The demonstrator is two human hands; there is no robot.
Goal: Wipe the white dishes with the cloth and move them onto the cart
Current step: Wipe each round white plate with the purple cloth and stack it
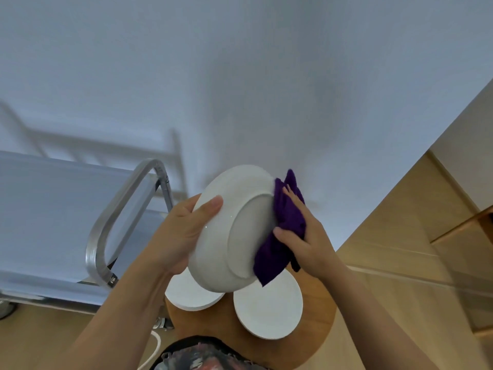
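Note:
My left hand [184, 231] grips the left rim of a white plate [226, 236], thumb on its underside, which faces me as the plate is held tilted in the air. My right hand [301, 236] holds a purple cloth [280, 241] wrapped over the plate's right edge, fingers pressing it there. Below, two more white dishes lie on a round wooden table [314, 329]: one [189, 292] partly hidden under the held plate, one [269, 308] to the right. The metal cart [53, 214] stands at the left, its top shelf bare.
The cart's curved metal handle [106, 222] rises between the shelf and my left arm. A white wall fills the background. Pale wooden cabinets [440, 236] run along the right. A cart wheel [162, 323] sits on the wooden floor by the table.

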